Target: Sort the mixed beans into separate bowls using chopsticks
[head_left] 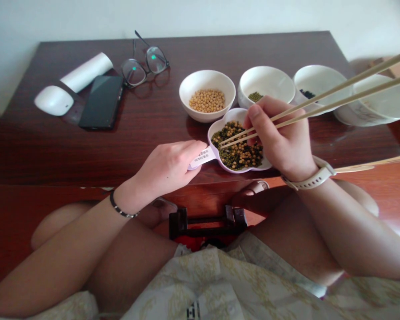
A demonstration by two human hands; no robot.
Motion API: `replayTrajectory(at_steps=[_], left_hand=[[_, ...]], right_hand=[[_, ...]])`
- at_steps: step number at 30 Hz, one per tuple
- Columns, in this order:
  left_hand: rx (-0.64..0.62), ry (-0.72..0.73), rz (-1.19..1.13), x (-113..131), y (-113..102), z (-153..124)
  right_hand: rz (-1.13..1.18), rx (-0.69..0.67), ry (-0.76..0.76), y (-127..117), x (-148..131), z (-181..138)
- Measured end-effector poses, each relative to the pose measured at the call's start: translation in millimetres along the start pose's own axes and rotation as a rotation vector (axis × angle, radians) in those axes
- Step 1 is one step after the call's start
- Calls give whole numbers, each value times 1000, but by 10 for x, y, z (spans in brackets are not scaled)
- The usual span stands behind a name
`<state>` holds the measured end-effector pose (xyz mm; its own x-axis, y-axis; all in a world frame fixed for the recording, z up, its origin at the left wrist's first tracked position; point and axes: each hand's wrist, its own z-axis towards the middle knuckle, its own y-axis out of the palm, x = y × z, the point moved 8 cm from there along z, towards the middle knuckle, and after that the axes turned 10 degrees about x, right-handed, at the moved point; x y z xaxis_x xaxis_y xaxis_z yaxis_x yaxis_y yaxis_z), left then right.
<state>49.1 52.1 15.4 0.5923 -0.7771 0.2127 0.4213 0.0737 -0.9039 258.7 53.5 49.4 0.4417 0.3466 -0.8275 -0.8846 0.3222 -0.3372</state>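
My right hand point(282, 138) grips a pair of wooden chopsticks point(323, 104); their tips reach down into a flower-shaped lilac dish point(216, 129) full of mixed yellow, green and dark beans. My left hand point(168, 166) is closed round the dish's labelled handle point(203, 156) at the near table edge. Behind the dish stand a white bowl of yellow soybeans point(207, 94), a white bowl with a few green beans point(266, 84) and a white bowl with a few black beans point(315, 82).
A further white bowl point(380, 104) sits at the far right. On the dark wooden table point(53, 146), left side, lie a black phone point(102, 101), a white mouse point(54, 100), a white cylinder point(86, 71) and glasses point(145, 64). My knees are under the table edge.
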Motion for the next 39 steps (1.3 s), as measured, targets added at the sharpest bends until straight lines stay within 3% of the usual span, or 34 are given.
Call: replayTrajectory(at_steps=[39], left_hand=[[43,28,-20,18,-20,-6]], right_hand=[[25,-2,-1,10,49,0]])
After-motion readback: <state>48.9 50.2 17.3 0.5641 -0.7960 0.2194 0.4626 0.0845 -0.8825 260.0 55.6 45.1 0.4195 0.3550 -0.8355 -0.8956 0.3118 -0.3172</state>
